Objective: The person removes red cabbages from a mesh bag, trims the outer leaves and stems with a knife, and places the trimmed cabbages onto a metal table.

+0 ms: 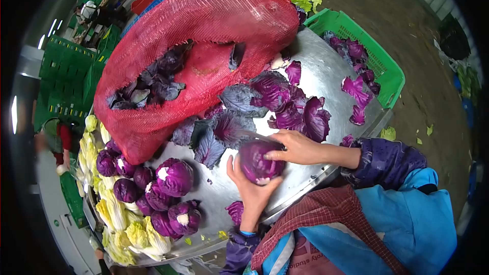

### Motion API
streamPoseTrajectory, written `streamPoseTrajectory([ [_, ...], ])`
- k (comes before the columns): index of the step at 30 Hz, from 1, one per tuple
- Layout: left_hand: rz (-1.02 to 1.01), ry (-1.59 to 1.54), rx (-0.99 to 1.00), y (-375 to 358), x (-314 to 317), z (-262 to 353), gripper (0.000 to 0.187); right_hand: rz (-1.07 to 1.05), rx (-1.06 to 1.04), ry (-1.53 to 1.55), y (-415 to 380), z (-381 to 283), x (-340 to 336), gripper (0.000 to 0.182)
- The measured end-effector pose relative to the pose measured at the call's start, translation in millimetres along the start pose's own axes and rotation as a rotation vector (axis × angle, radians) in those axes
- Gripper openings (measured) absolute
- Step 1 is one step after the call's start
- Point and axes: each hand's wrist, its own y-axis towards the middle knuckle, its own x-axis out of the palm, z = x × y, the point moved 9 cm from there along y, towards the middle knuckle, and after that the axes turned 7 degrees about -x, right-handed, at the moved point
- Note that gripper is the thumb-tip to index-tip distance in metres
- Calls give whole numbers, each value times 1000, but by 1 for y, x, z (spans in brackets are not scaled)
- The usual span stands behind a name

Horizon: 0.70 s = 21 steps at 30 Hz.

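Observation:
A round red cabbage (259,160) is held above the metal table (216,201) near its front edge. My left hand (249,188) cups it from below and the left, fingers spread around its side. Against its upper right side lies my right hand (295,147), thumb on the cabbage and fingers curled round what looks like a blurred knife (254,135); its handle is hidden. Loose dark outer leaves (224,127) lie just beyond the cabbage, and purple leaves (316,117) sit past my right hand.
A red mesh bag (204,20) with dark leaves covers the back left. Red cabbages (174,177) and pale Chinese cabbages (137,234) are heaped at the left. A green crate (392,74) of purple leaves adjoins the right edge. A person's red sleeve (64,136) shows far left.

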Motion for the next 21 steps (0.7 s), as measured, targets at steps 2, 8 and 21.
streamPoseTrajectory([
  [2,-8,77,21,11,-6,-9,99,79,-64,49,7,-3,-2,56],
  [8,-287,-1408,-678,-5,24,-66,85,-7,217,489,9,-5,-26,40],
  [21,-18,196,-63,34,2,-5,101,67,-7,-182,7,0,-29,46],
])
